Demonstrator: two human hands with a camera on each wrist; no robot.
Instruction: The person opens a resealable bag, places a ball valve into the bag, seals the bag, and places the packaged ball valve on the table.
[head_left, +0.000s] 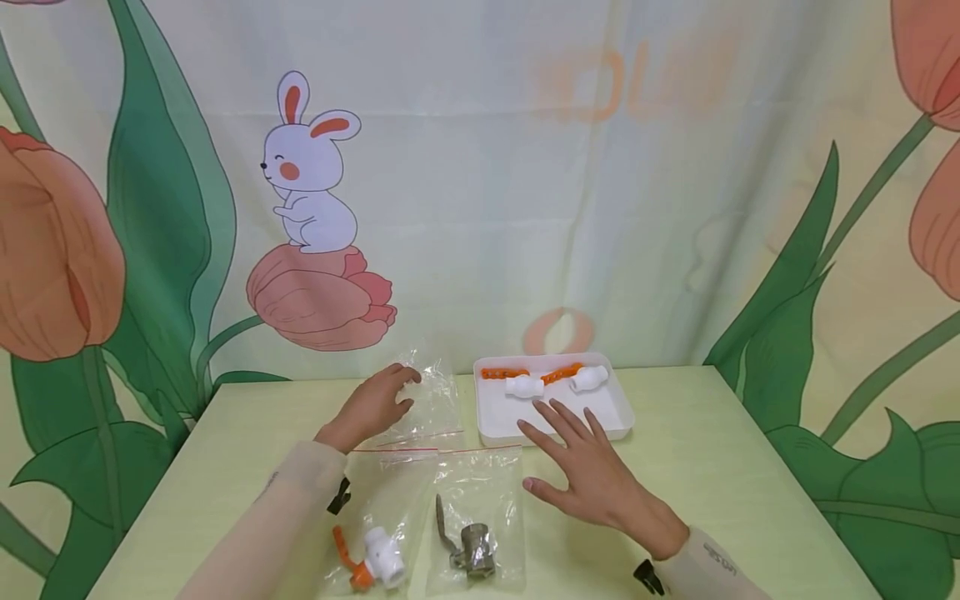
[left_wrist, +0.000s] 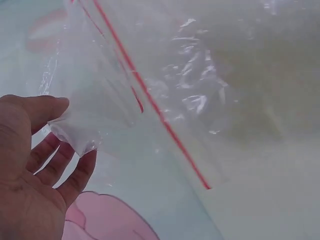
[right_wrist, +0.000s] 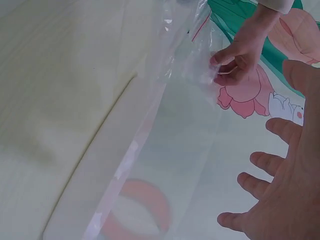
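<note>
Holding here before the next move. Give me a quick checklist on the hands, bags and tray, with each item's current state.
1. Left hand has a grip on the clear bag: ok, thumb and fingers pinch it.
2. Clear bag empty: ok, nothing shows inside.
3. Clear bag's mouth open: cannot tell.
4. Right hand free: ok, fingers spread, holding nothing.
5. Valves in the tray: ok, two white valves with orange handles.
6. Other valves bagged separately: ok, a white one with an orange handle and a metal one, each in its own bag.
</note>
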